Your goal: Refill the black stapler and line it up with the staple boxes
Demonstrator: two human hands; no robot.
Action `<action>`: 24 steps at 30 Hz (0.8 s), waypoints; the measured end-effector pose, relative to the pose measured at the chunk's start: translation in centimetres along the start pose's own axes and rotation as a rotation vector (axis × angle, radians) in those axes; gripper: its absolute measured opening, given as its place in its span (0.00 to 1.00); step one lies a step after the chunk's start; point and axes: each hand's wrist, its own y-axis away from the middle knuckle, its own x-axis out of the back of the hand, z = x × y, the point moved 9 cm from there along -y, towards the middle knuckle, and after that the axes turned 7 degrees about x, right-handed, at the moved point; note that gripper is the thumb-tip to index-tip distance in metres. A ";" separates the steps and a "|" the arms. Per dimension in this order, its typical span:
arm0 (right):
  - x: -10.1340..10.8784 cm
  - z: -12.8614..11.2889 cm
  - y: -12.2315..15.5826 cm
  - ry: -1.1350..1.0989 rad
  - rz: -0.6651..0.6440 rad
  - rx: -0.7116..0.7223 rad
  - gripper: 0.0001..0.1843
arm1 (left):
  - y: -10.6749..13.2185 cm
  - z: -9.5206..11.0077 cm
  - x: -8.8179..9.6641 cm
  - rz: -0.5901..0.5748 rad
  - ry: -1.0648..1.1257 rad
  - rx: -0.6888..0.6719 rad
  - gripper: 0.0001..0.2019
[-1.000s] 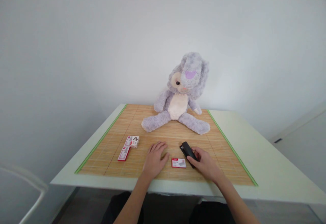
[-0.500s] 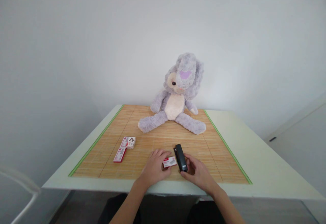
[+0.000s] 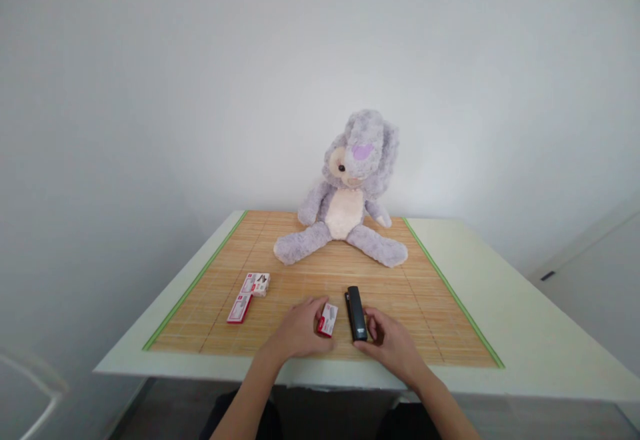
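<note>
My left hand (image 3: 303, 329) curls around the left side of a small red-and-white staples box (image 3: 328, 320), fingers at its far end and thumb at its near end. Just right of it a black stapler (image 3: 357, 313) lies lengthwise on the bamboo mat (image 3: 300, 287). My right hand (image 3: 387, 341) grips the stapler's near end, with the thumb at its front and the fingertips along its right side. A narrow strip of mat separates the box from the stapler.
More red-and-white boxes (image 3: 240, 309) lie at the left, one with a stapler picture (image 3: 261, 285). A lilac plush rabbit (image 3: 345, 213) sits at the back against the wall. The white table (image 3: 500, 320) extends to the right beyond the mat's green edge.
The staples box has turned in my left hand, from lying crosswise to pointing more away from me, and sits slightly further left. My right hand stays at the stapler. The whole view has shifted slightly.
</note>
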 end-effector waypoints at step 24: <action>-0.5 -0.7 -0.2 0.021 -0.043 0.011 0.28 | 0.0 1.7 -2.2 0.038 0.016 -0.058 0.35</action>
